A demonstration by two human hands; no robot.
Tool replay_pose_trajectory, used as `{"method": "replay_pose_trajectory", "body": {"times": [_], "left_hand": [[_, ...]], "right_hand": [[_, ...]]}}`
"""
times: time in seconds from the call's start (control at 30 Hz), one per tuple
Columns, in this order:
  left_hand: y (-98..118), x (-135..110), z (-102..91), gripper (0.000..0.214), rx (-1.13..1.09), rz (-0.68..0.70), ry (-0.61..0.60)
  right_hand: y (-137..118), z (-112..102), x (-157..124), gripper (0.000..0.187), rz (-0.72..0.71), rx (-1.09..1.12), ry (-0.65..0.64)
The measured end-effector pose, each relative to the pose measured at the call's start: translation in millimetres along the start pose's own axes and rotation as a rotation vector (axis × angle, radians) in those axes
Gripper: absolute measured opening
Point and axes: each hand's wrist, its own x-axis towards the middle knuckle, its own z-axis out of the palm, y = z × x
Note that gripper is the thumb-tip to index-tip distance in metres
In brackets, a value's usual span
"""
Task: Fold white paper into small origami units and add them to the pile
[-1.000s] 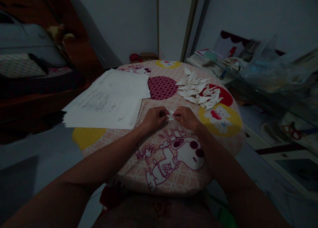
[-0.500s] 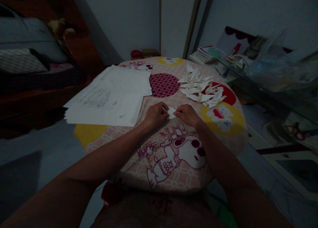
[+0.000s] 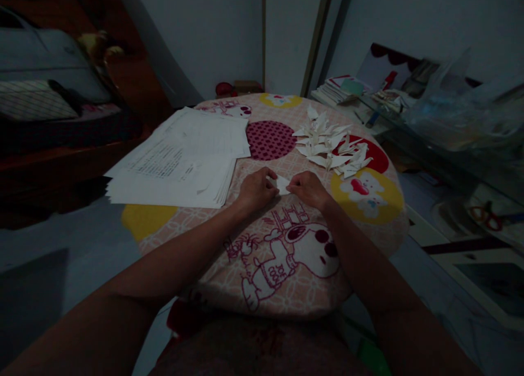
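Note:
Between my hands, low over the round table [image 3: 254, 201], is a small piece of folded white paper [image 3: 282, 185]. My left hand [image 3: 258, 189] is closed on its left side, fingers curled. On its right edge, the thumb and fingertips of my right hand [image 3: 306, 187] pinch it. Much of the paper is hidden behind the fingers. Beyond my right hand lies a cluster of several folded white paper cranes [image 3: 323, 142]. To the left of my left hand rests a thick stack of printed paper sheets [image 3: 180, 152].
A patterned cloth with cartoon dogs and bears covers the table. On the right a glass shelf [image 3: 434, 152] holds a clear plastic bag [image 3: 450, 108], and red-handled scissors [image 3: 485, 218] lie lower down. Books [image 3: 333, 90] are stacked behind the table's right side. A wooden bed frame [image 3: 126, 76] stands left.
Barely anything differs. The folded paper between my fingers has shifted very slightly, and both hands stay in nearly the same place.

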Motion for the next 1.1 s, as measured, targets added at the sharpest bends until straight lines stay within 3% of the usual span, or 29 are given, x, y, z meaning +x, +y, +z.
{"method": "replay_pose_trajectory", "body": {"times": [0.2,0.77,1.0,1.1], "left_hand": [[3,-1,0.4,0.035,0.064,0.019,0.017],[3,-6,-0.6,0.044,0.014,0.025,0.007],[-17,5,-7.2,0.047,0.014,0.242,-0.016],[-23,10,-7.5,0.034,0.082,0.314,-0.033]], "right_hand": [[-2,8,-1,0.014,0.035,-0.062,0.053],[3,17,-3,0.021,-0.083,-0.191,0.145],[8,17,0,0.019,-0.115,-0.174,0.097],[6,16,-1,0.019,-0.122,-0.161,0.093]]}}
